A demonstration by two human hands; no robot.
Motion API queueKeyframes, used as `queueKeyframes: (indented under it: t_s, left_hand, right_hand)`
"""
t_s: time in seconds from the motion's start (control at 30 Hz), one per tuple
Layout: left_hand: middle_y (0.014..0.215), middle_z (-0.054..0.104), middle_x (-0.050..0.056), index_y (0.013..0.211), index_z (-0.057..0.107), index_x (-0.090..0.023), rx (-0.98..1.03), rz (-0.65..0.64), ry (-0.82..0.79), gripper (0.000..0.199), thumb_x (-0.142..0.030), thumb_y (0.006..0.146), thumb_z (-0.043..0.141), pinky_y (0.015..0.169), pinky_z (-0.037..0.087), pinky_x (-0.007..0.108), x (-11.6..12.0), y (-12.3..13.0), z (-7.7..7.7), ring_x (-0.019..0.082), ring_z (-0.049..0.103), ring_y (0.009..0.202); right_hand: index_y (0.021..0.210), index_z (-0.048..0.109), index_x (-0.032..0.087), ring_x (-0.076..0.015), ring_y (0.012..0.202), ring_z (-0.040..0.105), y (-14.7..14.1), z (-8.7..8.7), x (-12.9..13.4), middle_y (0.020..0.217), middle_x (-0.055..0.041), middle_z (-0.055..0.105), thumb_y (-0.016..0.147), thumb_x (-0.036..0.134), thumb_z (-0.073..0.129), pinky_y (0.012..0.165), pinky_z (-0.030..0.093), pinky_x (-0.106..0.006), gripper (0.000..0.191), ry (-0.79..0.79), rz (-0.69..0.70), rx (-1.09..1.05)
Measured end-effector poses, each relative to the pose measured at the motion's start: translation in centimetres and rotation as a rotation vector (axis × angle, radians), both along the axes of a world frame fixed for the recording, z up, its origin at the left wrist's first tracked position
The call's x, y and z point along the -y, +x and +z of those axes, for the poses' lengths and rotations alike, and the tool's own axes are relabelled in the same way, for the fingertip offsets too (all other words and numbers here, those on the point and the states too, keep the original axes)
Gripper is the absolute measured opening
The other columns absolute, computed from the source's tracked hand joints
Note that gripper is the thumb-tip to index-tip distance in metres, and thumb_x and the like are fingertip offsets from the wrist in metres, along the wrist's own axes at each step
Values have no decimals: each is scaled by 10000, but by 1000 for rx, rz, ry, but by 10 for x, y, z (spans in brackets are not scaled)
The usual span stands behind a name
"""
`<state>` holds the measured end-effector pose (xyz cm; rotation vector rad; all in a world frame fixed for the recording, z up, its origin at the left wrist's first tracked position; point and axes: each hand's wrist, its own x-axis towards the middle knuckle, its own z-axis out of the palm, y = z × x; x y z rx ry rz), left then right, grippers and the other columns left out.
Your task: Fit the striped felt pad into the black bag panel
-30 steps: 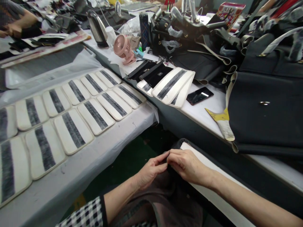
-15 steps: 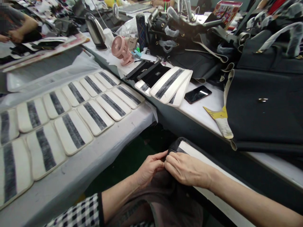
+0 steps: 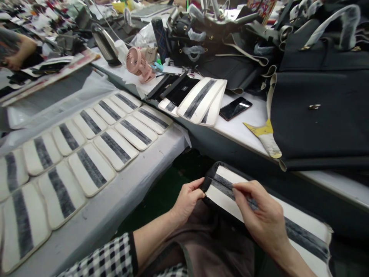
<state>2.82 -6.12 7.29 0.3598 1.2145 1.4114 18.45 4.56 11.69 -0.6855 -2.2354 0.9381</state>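
Note:
A long white panel (image 3: 223, 200) with a dark grey stripe lies slanted over my lap. Black material wraps its near and left edges, and the corner shows small gathered pleats. My left hand (image 3: 188, 200) pinches the black edging at the panel's left end between thumb and fingers. Over the stripe, my right hand (image 3: 259, 215) is closed in a pinch with thumb and fingertips together. Whatever may be between those fingertips is too small to make out. The right hand and forearm cover part of the panel's middle.
Rows of striped white panels (image 3: 92, 169) lie on the left table. On the right table are more striped panels (image 3: 198, 100), a phone (image 3: 235, 108), a yellow-and-white scrap (image 3: 265, 136), a large black bag (image 3: 323, 119) and a pink fan (image 3: 140, 65). A person's arm (image 3: 21, 52) shows far left.
My right hand has left the panel's corner and moved right, onto the stripe, uncovering the pleated end. My left hand stays at the edging. The view has shifted slightly.

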Motion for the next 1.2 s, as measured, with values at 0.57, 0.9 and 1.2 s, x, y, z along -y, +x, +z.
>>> queueKeyframes:
  t_s: [0.57,0.9,1.2]
  left_hand:
    - [1625,97,63,1542,140,-289,-1151,-747,260,765,-422,913,556,1171,157,513,-28,-61,-5,276,131,1479]
    - [1620,146,43,1547,115,-308,-1378,-587,287,673,-338,955,435,1158,216,452,-17,-43,-25,259,197,1464]
    - [1624,107,99,1556,49,-199,-1655,-489,330,689,-520,986,268,1214,86,523,-53,-4,-16,317,105,1485]
  right_hand:
    - [1037,620,186,-212,875,612,184,-27,40,966,-61,651,924,437,579,809,483,-354,279,-207,-1001,-52]
    - [1496,313,244,-260,1421,283,178,-48,7,1552,-81,306,995,502,396,1179,239,-492,570,-235,-713,13]
    - [1531,207,229,-230,1436,280,178,-55,-4,1553,-85,320,1009,584,150,1201,215,-488,633,-468,-652,-315]
